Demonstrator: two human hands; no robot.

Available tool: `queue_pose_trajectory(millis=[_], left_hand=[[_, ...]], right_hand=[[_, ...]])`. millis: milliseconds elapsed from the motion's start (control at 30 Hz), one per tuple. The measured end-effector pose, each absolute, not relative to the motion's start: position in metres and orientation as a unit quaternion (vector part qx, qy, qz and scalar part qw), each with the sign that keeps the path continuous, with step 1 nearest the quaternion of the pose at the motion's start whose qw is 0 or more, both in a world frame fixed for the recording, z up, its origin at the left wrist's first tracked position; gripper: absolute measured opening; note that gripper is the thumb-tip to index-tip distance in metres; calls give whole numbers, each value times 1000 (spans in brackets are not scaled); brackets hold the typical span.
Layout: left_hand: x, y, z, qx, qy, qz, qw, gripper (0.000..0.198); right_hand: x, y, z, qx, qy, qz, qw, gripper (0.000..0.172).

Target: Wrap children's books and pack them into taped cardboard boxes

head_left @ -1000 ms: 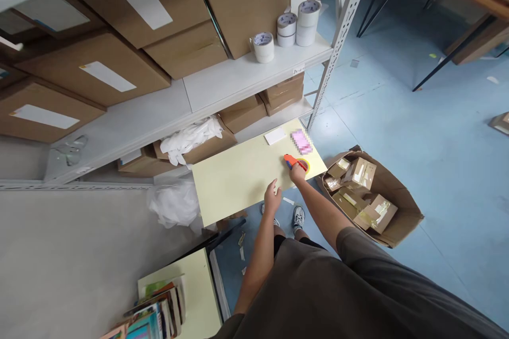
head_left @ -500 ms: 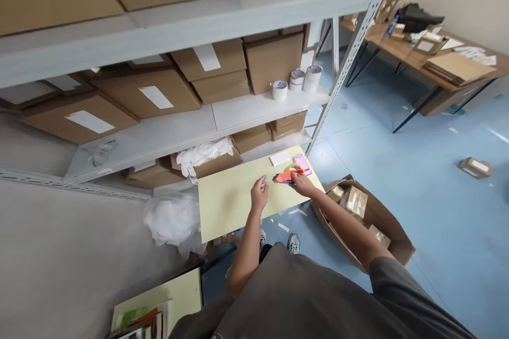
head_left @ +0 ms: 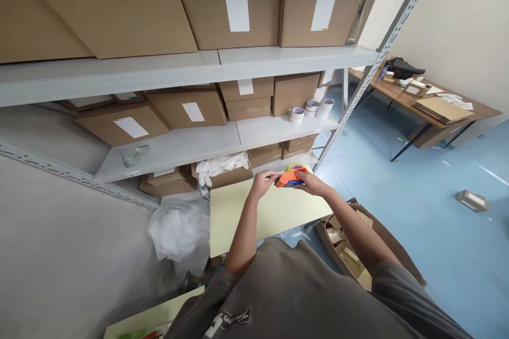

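Observation:
My right hand (head_left: 314, 184) is closed round an orange and blue tape dispenser (head_left: 291, 177) with a roll of tape in it, yellow at its rim. It is held up over the pale yellow board (head_left: 234, 214). At the dispenser's dark front end, my left hand (head_left: 262, 184) has its fingertips pinched together. Whatever lies between those fingertips is too small to make out.
Grey shelving (head_left: 191, 140) with cardboard boxes (head_left: 183, 111) and rolls of tape (head_left: 296, 114) stands in front. White gloves (head_left: 222, 165) lie on the low shelf. An open carton (head_left: 338, 254) sits at the right, a clear plastic bag (head_left: 175, 230) at the left.
The dispenser has come up off the board, and my left hand has closed in to its front end with fingers pinched. The view has tilted up, showing more of the shelves.

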State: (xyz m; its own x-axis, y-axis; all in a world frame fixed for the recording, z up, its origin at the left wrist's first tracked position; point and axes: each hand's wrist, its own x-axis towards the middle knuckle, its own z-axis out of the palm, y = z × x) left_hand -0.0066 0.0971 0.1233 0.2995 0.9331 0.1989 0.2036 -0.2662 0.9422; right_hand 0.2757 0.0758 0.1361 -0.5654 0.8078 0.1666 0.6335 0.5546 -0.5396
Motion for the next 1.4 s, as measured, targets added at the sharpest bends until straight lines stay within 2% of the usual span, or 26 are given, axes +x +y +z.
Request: queue_pose_trajectory(millis=[200,300,500,600,733,867,967,1100,1167,1267,1333,1400], left_hand=[[-22,97,126,672,469,492,293,30],[-30,97,126,659,493,506,257,27],[-40,101,122,637,516,527,223,29],[-44,105,116,614,533,541,217,28],[-48,115,111,578,560,533,261,25],[-45,127,114,591,563,540,205,28],[-41,138,122,568,575,566,163,32],[-36,152,133,586,556,551,210,35],[-31,156,134,579,559,539,247,48],[-21,153,130,528,592,542,278,88],[-17,145,125,508,615,538,273,92],[-16,135,121,504,629,529,267,86]], right_hand=[[246,83,153,-484,-820,259,164,38],[238,88,154,-505,-799,277,173,40],[226,98,154,-519,-778,300,191,44],[218,102,158,-517,-779,303,184,41],[213,109,168,-508,-796,287,160,33],[217,124,177,-488,-807,295,155,31],[223,144,183,-463,-819,293,169,30],[235,175,179,-447,-828,261,214,31],[241,193,173,-463,-825,228,230,31],[252,229,164,-514,-809,165,233,33],[260,258,163,-539,-800,133,227,36],[268,291,165,-544,-800,115,223,39]])
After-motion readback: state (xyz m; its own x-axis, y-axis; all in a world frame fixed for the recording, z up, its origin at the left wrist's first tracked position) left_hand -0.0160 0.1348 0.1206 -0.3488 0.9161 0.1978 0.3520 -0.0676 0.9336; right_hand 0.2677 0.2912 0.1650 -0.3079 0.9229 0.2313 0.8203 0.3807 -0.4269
